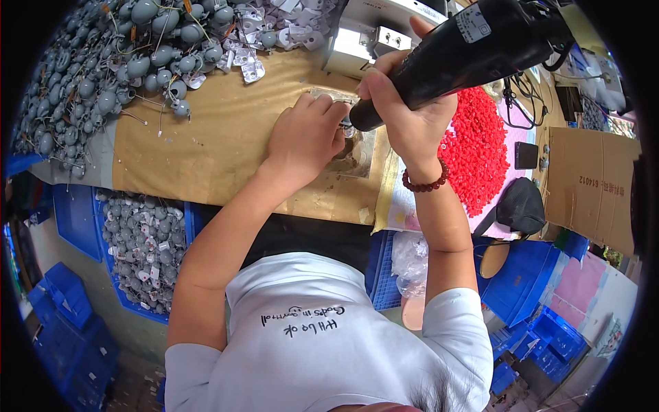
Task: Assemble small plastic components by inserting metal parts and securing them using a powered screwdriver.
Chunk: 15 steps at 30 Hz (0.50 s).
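My right hand (415, 113) is wrapped round a black electric screwdriver (453, 51), which slants down to the left with its cord at the far upper end. The screwdriver's nose comes down right beside the fingertips of my left hand (305, 137). That hand is closed, fingers curled over a small part (347, 128) that is mostly covered, so its kind cannot be made out. Beneath it lies a worn, clear-taped work pad (357, 161) on the brown-paper-covered table (199, 151).
A big heap of grey dome-shaped parts with wires (89, 82) fills the left, beside white plastic pieces (295, 27). Red small parts (473, 151) are piled right. A white box with switches (353, 51) stands behind; a blue crate (144, 254) holds more grey parts. A carton (590, 185) stands far right.
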Available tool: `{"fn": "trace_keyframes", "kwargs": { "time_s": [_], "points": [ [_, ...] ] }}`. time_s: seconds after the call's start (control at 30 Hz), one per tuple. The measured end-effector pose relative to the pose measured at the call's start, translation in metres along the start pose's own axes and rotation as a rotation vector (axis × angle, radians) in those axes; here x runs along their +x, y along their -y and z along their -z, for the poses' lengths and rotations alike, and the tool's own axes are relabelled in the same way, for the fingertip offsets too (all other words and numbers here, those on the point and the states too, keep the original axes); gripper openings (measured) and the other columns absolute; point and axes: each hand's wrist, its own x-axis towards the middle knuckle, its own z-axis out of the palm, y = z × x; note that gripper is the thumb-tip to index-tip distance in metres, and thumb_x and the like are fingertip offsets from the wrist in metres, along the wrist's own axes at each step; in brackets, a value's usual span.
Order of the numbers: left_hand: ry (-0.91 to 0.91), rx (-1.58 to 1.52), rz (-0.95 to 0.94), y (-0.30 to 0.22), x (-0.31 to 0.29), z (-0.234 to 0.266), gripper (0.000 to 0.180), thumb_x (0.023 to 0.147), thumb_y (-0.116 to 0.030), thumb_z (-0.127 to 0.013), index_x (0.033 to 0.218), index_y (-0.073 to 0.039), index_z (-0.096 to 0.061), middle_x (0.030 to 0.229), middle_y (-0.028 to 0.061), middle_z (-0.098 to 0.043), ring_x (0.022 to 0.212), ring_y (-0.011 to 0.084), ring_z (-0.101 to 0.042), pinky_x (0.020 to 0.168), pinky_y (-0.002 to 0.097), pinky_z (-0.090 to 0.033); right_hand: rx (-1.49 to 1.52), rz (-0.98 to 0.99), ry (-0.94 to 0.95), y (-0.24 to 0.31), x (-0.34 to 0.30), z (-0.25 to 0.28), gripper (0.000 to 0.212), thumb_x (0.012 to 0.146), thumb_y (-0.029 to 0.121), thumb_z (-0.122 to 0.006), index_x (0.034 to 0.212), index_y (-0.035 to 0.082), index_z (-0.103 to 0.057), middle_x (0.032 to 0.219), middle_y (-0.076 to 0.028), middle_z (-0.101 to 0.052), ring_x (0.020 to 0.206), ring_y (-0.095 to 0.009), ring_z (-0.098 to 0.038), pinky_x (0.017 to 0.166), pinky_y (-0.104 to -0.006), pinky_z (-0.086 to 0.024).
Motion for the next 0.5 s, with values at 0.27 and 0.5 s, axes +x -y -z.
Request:
{"fn": "trace_keyframes", "kwargs": {
  "time_s": [0.27,0.5],
  "points": [
    [-0.001,-0.033,-0.012,0.003,0.002,0.002,0.029,0.075,-0.013,-0.069,0.103,-0.012,-0.061,0.094,0.0046,-0.059,0.093,0.0278,-0.059,0.072,0.0418,-0.052,-0.281,0.097,0.215,-0.004,-0.008,0.010,0.069,0.082,-0.008,-0.066,0.142,-0.002,-0.033,0.080,-0.009,-0.063,0.069,-0.015,-0.063,0.064,-0.0272,-0.053],
    [-0.017,-0.051,-0.029,0.001,0.001,0.003,0.029,0.074,-0.013,-0.070,0.101,-0.011,-0.060,0.095,0.0049,-0.059,0.093,0.0282,-0.059,0.073,0.0422,-0.052,-0.065,-0.038,0.060,-0.005,-0.020,0.003,0.019,0.074,0.003,-0.078,0.088,0.003,-0.065,0.077,-0.002,-0.066,0.068,-0.012,-0.062,0.064,-0.0263,-0.050]
  ]
}}
